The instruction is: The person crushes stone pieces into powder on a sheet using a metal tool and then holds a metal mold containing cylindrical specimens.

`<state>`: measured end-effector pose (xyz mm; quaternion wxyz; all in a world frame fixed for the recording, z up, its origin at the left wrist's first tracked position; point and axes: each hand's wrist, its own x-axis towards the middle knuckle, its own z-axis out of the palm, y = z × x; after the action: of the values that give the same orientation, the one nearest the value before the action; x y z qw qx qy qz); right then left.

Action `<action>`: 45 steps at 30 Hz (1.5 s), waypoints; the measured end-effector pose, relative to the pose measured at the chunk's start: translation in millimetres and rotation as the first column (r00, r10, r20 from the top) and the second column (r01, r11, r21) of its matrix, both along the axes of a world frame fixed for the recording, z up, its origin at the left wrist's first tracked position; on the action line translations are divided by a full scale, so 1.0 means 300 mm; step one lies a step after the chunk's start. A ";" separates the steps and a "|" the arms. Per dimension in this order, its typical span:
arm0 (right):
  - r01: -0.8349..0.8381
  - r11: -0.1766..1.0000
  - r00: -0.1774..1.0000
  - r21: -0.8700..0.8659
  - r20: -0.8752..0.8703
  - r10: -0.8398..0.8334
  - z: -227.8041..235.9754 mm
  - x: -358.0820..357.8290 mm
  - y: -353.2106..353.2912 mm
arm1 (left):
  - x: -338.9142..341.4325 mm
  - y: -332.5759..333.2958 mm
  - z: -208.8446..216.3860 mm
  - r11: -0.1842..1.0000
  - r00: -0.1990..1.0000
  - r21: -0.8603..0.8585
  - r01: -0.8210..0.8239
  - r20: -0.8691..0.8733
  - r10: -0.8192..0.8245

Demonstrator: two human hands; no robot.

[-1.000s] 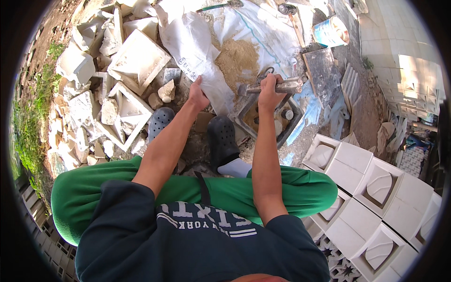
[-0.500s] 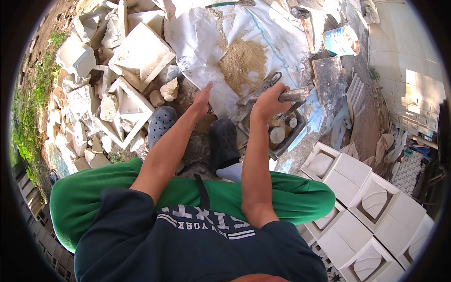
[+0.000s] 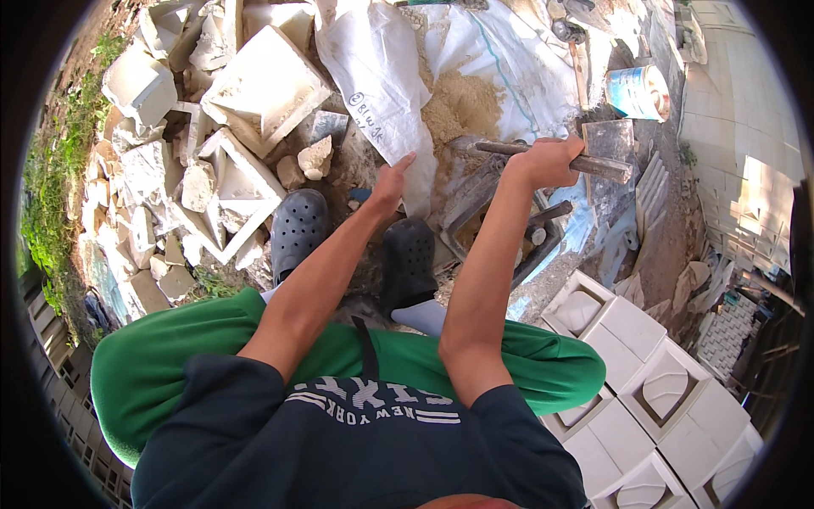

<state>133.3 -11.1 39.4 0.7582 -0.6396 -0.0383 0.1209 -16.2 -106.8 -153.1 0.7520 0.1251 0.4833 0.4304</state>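
Observation:
My left hand (image 3: 389, 185) is closed on the near edge of a white woven sack (image 3: 373, 81), its thumb lying along the fabric. A mound of tan sand (image 3: 465, 106) lies on the spread sack beyond. My right hand (image 3: 549, 161) is wrapped round a worn, dusty grey bar-like handle (image 3: 604, 167), which sticks out on both sides of the fist. The tool's kind is unclear. Below that hand is a dark rectangular frame (image 3: 532, 256) with round pieces inside, partly hidden by my right forearm.
Broken white blocks (image 3: 264, 89) and rubble heap up at the left. A blue-and-white bucket (image 3: 636, 93) and a dark board (image 3: 607, 153) stand far right. Rows of pale moulded blocks (image 3: 640, 382) lie near right. My dark clogs (image 3: 408, 259) are between my arms.
My right hand has moved right and slightly away with the handle, whose angle has changed. My left hand has shifted right with the sack edge, and more of the sack's marked side shows.

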 end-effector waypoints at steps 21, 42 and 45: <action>-0.092 0.995 0.995 0.036 -0.032 0.093 -0.003 -0.096 -0.169 | -0.025 0.034 0.064 0.890 0.506 -0.379 -0.254 0.732 0.456; -0.211 0.968 0.977 0.137 0.024 0.210 -0.035 -0.068 -0.263 | 0.053 0.189 -0.032 0.975 0.755 -0.104 -0.196 0.619 0.218; -0.217 0.964 0.976 0.151 0.014 0.218 -0.050 -0.052 -0.273 | 0.081 0.199 0.002 0.956 0.791 -0.228 -0.183 0.543 0.281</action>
<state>117.8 -92.9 24.4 0.7869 -0.5718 -0.1165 0.2007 8.1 -47.1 -152.6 0.8108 -0.1316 0.2818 0.4959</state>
